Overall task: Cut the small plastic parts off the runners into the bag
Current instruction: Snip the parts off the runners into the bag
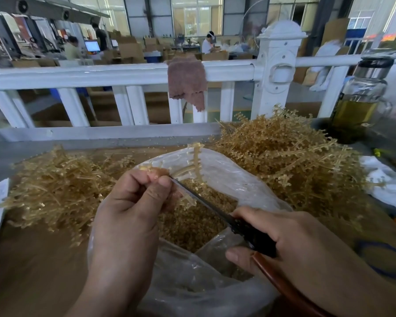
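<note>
We see a translucent amber runner (195,161), a thin central stem with short side branches ending in small nubs, held upright over the mouth of a clear plastic bag (242,181). Its lower end is pinched by the left hand (128,209), thumb and curled fingers (164,182) clenched around the stem, while the branched length rises above and just beyond them. The right hand (290,241) grips a knife (201,200) by its dark grip and reddish-brown handle, its fingers (245,213) wrapped over the top and the thumb underneath. The blade slants up to the left, and its tip meets the runner right at the left thumb. Inside the bag lies a bed of small amber cut parts (192,223). On the counter (32,271), 2 heaps of runners flank the bag: a flatter, barer one at left (55,191) and a taller one at right (284,161). Behind stands a white railing (101,74) with a brown cloth (186,81) draped over it.
</note>
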